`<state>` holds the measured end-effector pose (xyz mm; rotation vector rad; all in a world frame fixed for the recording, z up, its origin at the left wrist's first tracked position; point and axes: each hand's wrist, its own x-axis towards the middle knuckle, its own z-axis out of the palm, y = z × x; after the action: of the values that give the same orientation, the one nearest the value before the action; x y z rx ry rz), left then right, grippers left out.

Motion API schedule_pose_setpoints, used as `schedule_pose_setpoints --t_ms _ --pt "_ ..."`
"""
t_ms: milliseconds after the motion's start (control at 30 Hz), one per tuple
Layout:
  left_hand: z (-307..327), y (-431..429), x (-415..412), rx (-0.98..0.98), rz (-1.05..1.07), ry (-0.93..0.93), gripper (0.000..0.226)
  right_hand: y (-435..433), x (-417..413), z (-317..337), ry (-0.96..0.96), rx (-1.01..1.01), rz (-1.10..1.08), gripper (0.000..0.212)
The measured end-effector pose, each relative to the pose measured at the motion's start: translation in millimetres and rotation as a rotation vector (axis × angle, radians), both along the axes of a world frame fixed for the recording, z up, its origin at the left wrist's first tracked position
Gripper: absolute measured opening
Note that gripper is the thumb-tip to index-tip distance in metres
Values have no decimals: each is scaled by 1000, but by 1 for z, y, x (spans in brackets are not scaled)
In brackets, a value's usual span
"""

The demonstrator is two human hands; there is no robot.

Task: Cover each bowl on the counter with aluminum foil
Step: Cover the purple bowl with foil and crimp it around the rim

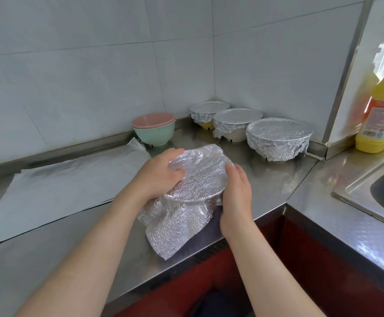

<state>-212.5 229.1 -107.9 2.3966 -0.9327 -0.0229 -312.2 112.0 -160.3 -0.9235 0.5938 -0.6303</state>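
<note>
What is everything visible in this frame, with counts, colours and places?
covered bowls: three, silver foil tops, in a row in the back corner
half-wrapped bowl: one, loose silver foil draped over it, front centre
uncovered bowls: two, pink nested in green, by the back wall
foil sheets: a flat stack, silver-white, on the counter at the left
bottle: one, yellow with an orange label, right, beside the sink
sink: one, steel, right edge
counter: steel, L-shaped
wall: pale grey tiles
left hand: grips the half-wrapped bowl's left rim
right hand: presses foil against its right side
</note>
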Motion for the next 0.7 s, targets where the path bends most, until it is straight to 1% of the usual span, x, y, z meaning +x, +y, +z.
schedule_pose_setpoints --t_ms 67,133,333,433,533,600,667,700 --pt "-6 0 1 -34 -17 14 51 1 2 2 -21 28 -3 52" --pt "-8 -2 4 6 -8 -11 51 0 4 2 -28 44 -11 50" --pt "-9 -4 6 107 -16 -67 49 -3 10 -2 -28 6 -38 48" --pt "-7 -4 6 145 -25 -80 48 -5 11 -5 18 2 43 55" --pt "-3 -3 2 196 -40 -74 47 -10 2 -3 51 -41 140 52" --pt "0 -2 1 189 -35 -62 49 -19 -5 0 61 -81 105 61" --pt "3 -1 -1 135 -13 -72 47 -28 -10 4 54 -97 61 59" --pt "5 -1 -5 103 5 -119 42 -30 -11 6 31 -99 52 57"
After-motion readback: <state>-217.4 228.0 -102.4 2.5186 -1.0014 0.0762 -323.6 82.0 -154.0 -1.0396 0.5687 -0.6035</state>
